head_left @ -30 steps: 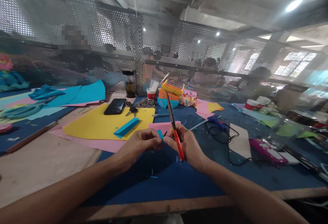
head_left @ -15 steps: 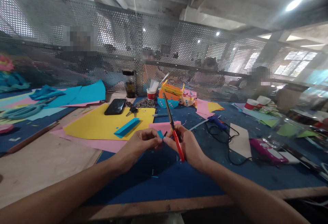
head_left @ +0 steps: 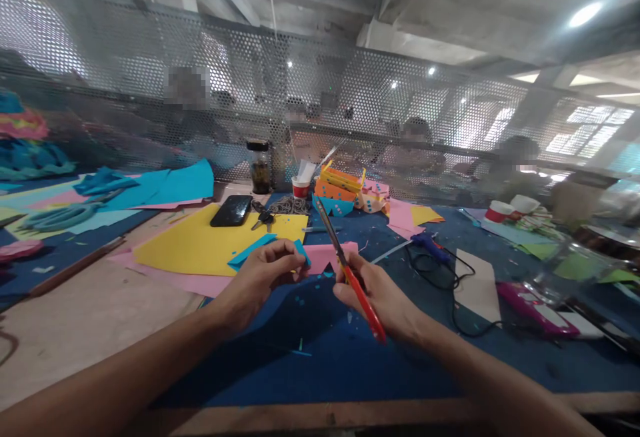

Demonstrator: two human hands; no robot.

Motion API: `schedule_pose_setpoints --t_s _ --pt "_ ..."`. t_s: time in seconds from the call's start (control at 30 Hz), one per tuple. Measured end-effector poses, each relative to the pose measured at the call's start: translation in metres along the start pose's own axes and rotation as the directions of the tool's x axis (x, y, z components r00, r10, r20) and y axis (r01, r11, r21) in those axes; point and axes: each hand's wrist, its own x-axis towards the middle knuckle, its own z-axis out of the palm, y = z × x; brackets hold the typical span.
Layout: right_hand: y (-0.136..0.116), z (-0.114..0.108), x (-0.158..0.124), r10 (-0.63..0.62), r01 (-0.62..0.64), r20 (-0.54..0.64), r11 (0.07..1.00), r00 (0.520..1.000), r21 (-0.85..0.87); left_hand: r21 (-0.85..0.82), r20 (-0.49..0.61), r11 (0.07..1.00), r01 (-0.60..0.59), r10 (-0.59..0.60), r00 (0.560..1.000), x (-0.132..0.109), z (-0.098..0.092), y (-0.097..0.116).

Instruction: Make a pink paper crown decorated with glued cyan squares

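My left hand (head_left: 265,277) is closed in a pinch on a small blue paper piece (head_left: 301,251), held above the blue table mat (head_left: 320,357). My right hand (head_left: 380,294) grips red-handled scissors (head_left: 350,270); their blades point up and away to the left, apart from the paper piece. A folded blue paper strip (head_left: 250,250) lies on the yellow sheet (head_left: 200,244) just beyond my left hand. A pink sheet (head_left: 330,254) lies beyond both hands.
A black phone (head_left: 231,210), keys (head_left: 263,217), a dark jar (head_left: 260,167) and a red cup (head_left: 301,187) stand at the back. A glue gun with a black cord (head_left: 435,254) lies to the right. People sit behind the perforated metal screen (head_left: 350,110).
My hands have drawn apart: the left moved left with the blue piece, and the right lowered and tilted the scissors. The view shifted slightly.
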Motion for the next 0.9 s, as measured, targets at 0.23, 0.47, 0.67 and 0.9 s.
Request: schedule_pose_setpoints --t_s 0.23,0.47,0.67,0.9 --pt "0.004 0.004 0.001 0.045 -0.027 0.078 0.976 0.996 -0.214 -0.119 -0.072 0.992 -0.028 0.019 0.997 0.001 -0.003 0.003" --pt "0.011 0.008 0.002 0.02 0.002 0.061 0.94 0.998 -0.342 -0.18 -0.051 0.983 -0.041 0.033 0.998 0.0 -0.002 0.006" --pt "0.008 0.011 0.001 0.022 0.008 0.071 0.917 0.997 -0.398 -0.163 -0.064 0.985 -0.058 0.048 0.997 -0.001 -0.001 0.008" --pt "0.011 0.011 0.0 0.018 0.013 0.069 0.905 0.997 -0.425 -0.153 -0.104 0.984 -0.092 0.077 0.992 -0.002 0.002 0.011"
